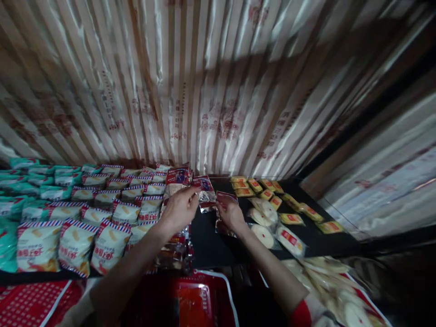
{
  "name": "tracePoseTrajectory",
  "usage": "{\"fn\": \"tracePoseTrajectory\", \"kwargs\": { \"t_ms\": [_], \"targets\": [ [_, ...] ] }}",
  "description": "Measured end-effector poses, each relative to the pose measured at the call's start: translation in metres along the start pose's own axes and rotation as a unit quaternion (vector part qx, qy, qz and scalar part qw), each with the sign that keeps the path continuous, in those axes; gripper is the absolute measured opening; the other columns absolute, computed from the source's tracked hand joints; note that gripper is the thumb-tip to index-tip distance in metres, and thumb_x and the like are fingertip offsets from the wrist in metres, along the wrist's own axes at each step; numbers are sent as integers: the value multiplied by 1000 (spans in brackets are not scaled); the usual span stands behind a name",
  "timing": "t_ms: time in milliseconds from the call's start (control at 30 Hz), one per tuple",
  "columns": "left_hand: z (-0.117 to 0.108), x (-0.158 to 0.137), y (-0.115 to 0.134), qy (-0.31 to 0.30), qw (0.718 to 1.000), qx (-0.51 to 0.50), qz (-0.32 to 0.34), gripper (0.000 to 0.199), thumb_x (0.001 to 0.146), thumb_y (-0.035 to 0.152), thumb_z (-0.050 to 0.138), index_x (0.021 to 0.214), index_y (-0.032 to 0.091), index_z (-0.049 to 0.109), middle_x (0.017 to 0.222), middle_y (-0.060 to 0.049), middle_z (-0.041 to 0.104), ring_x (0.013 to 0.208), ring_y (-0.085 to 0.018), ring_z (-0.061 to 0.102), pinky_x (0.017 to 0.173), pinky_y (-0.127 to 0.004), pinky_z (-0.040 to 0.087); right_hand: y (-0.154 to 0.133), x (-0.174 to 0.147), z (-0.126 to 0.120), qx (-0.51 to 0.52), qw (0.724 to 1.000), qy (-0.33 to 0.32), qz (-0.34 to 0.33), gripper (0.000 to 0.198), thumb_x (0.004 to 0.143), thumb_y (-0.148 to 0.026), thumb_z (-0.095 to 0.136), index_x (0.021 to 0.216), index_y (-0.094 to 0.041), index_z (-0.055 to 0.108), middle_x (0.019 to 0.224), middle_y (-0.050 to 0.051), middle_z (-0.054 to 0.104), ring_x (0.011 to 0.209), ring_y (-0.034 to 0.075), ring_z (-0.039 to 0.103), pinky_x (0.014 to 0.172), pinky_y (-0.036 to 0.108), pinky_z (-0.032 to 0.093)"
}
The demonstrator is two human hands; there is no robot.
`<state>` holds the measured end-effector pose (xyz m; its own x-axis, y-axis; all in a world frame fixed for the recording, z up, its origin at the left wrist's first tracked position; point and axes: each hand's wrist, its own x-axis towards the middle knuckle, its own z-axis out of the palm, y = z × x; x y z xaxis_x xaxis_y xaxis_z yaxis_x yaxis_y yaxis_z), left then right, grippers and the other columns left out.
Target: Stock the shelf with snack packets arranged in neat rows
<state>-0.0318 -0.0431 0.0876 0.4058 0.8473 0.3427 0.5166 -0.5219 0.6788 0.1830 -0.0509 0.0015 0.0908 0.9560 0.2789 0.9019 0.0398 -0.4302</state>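
Note:
My left hand (pixel 182 205) is over the left part of the dark table, its fingers closed at the left edge of a red-and-silver snack packet (pixel 206 195). To its right, my right hand (pixel 232 214) grips another red-topped snack packet (pixel 226 196) by its upper part, and the fingers cover some of it. A stack of similar packets (pixel 177 176) stands beside and partly behind my left hand. More brown-red packets (pixel 172 254) lie below that wrist, close to the table's front edge.
White snack bags (pixel 111 245) and teal bags (pixel 56 193) fill the left side in rows. Small yellow packets (pixel 243 192) and round white packs (pixel 264 235) lie at right. A red basket (pixel 226 290) is below the front edge; striped sheeting (pixel 218 91) hangs behind.

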Motion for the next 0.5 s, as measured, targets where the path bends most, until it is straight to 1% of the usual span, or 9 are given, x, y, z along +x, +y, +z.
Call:
{"fn": "tracePoseTrajectory", "kwargs": {
  "t_ms": [67,133,200,233,300,367,433,500],
  "targets": [
    [14,-26,23,-75,996,-40,38,30,86,22,40,106,19,62,108,-5,67,102,-16,59,93,-29,44,14,-38,3,-35,998,-37,-31,35,89,-27,39,108,-15,65,114,12,65,113,22,54,104,38,34],
    [34,-51,39,-143,985,-82,49,29,85,21,41,104,21,63,105,-3,68,98,-14,60,92,-28,44,23,-74,7,-58,994,-75,-45,35,89,-27,39,112,-14,64,118,12,63,117,22,52,108,40,28],
    [55,-76,48,-186,974,-125,35,29,83,18,41,101,20,65,102,-3,68,95,-14,61,89,-26,44,27,-104,10,-82,993,-79,-19,42,84,-31,49,121,-13,58,131,14,53,127,27,41,106,43,31],
    [65,-88,50,-204,969,-139,24,29,82,18,41,100,19,65,101,-4,68,95,-14,60,88,-25,44,27,-116,10,-88,993,-74,-2,46,83,-31,51,124,-13,55,134,14,50,129,29,37,105,45,32],
    [85,-112,49,-209,968,-140,-26,31,81,17,41,99,17,66,98,-6,68,91,-15,61,85,-26,44,25,-135,10,-88,994,-70,11,51,79,-27,54,129,-14,51,135,12,48,129,30,36,103,44,35],
    [103,-137,44,-222,962,-140,-78,30,80,19,42,96,17,67,95,-6,69,88,-17,61,83,-29,44,20,-148,6,-83,994,-71,3,52,77,-19,55,129,-17,51,132,10,52,124,28,40,101,42,36],
    [118,-161,35,-231,953,-160,-117,29,79,19,42,93,18,68,96,-7,69,90,-19,60,85,-31,43,13,-156,1,-84,994,-71,-13,52,74,-14,56,126,-18,53,128,8,56,118,27,45,99,40,38],
    [131,-182,24,-246,935,-195,-167,28,81,26,42,90,19,68,88,-7,69,83,-20,60,80,-32,44,5,-160,-6,-92,993,-68,-30,50,73,-12,56,122,-20,57,121,8,59,111,26,50,95,39,42]
  ]
}}
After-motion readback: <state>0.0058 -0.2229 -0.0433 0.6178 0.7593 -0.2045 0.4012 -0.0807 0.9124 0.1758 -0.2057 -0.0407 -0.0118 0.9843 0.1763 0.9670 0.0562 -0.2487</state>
